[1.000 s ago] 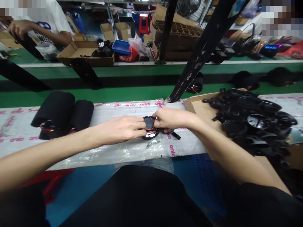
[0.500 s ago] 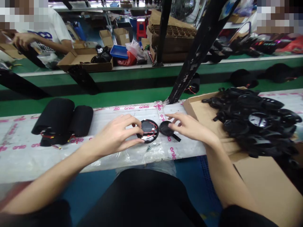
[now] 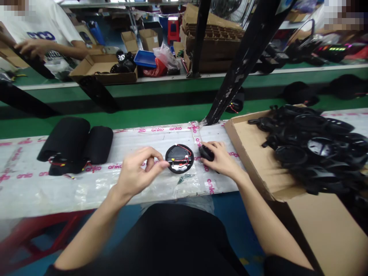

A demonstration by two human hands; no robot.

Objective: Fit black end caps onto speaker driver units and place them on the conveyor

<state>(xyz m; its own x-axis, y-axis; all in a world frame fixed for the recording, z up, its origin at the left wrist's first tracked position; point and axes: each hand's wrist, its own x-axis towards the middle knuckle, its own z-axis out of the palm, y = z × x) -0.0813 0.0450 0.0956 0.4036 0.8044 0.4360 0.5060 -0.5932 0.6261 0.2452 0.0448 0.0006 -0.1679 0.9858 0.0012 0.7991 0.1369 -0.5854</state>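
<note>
A round black housing (image 3: 179, 159) lies open side up on the plastic-covered bench, with red wires and a small board inside. My left hand (image 3: 138, 170) is just left of it, fingers loosely curled and holding nothing, its fingertip at or very near the rim. My right hand (image 3: 220, 159) rests to the right of the housing, closed over a small black round cover (image 3: 206, 153), which is mostly hidden under the fingers. A black strap that lay beside this cover is hidden now.
Several black round parts are heaped in a cardboard tray (image 3: 250, 153) at right. Two black padded cylinders (image 3: 67, 145) with red wires lie at left. A black post (image 3: 244, 65) rises behind the bench, beyond a green belt (image 3: 143, 115). A co-worker's hand (image 3: 33, 48) works across the belt.
My right hand has come down onto the small black cover and gripped it. My left hand has drawn back left from the housing, which has stayed in place.
</note>
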